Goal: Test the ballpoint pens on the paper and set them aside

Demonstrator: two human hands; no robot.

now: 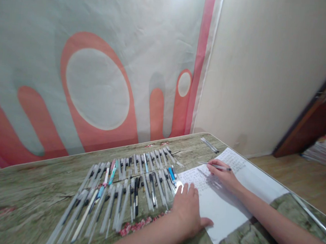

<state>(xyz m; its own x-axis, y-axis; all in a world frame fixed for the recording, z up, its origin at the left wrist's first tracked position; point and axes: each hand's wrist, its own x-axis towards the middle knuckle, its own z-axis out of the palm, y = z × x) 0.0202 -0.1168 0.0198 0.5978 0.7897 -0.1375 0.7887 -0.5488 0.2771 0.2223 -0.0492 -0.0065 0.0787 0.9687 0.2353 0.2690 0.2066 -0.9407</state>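
Note:
A pen (218, 166) is pinched in my right hand (223, 175), over a large white sheet of paper (223, 211). Rows of small handwriting cover the upper part of the sheet. My left hand (186, 209) lies flat with fingers spread, across the sheet's left edge, holding nothing. Just left of it, several pens (135, 196) are laid side by side in two rows. Most have clear barrels; a few are blue, pink or black. The pen's tip is too small to tell whether it touches the paper.
The table (29, 198) has a green stone-like pattern with pink flowers. A few more pens (209, 145) lie near its far right corner. A metallic strip (312, 216) runs by the right edge. Beyond are a wall (253, 69), a dark door (311, 110) and stacked papers (321, 149).

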